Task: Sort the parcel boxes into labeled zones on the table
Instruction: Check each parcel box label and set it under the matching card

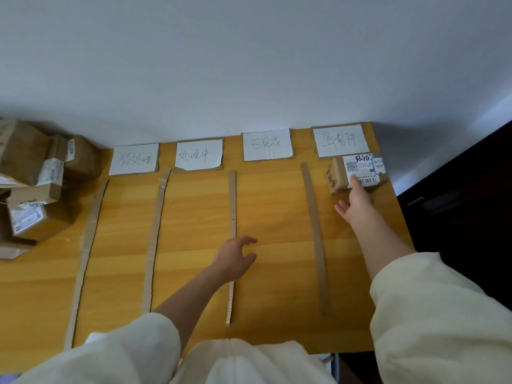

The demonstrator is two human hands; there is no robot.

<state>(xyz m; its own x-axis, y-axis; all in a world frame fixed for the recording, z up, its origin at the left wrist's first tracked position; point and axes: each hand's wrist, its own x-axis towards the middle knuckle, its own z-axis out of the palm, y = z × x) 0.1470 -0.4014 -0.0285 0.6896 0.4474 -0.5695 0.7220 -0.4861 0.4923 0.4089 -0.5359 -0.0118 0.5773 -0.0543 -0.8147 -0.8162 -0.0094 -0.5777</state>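
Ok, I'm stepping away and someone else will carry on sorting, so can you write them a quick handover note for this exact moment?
Right hand: fingers straight, touching the near face of the box in the far-right zone, below its label; not gripping.
Left hand: holds nothing, fingers loosely curled, over the middle strip.
Done: one box sits in the far-right zone.
Left: the pile of boxes at the table's left end is unsorted. The other three zones hold no boxes.

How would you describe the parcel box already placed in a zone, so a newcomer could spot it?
Start at the wooden table and go to its far right corner. There, below the rightmost paper sign, sits a small cardboard box touched by the right hand. It stands alone; every other parcel is piled at the left.
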